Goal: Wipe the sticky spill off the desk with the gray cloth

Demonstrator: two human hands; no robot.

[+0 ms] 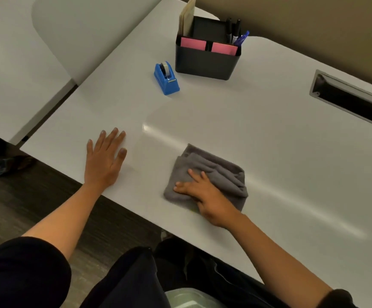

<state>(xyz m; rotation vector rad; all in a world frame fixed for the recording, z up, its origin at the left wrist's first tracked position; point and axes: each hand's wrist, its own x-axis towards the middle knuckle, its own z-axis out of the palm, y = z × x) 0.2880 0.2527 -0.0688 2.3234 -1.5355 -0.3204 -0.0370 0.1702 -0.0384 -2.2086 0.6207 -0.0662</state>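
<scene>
A folded gray cloth (216, 170) lies on the white desk (269, 138) close to its near edge. My right hand (205, 196) presses down on the cloth's near half, fingers spread flat over it. My left hand (105, 156) rests palm down on the bare desk to the left of the cloth, fingers apart, holding nothing. No spill shows on the desk; a faint yellowish trace peeks out at the cloth's near edge under my right hand.
A blue tape dispenser (166, 78) and a black desk organizer (207, 56) with pens and pink notes stand at the back. A cable slot (352, 101) is set into the desk at the right. A second white table (13, 63) adjoins on the left.
</scene>
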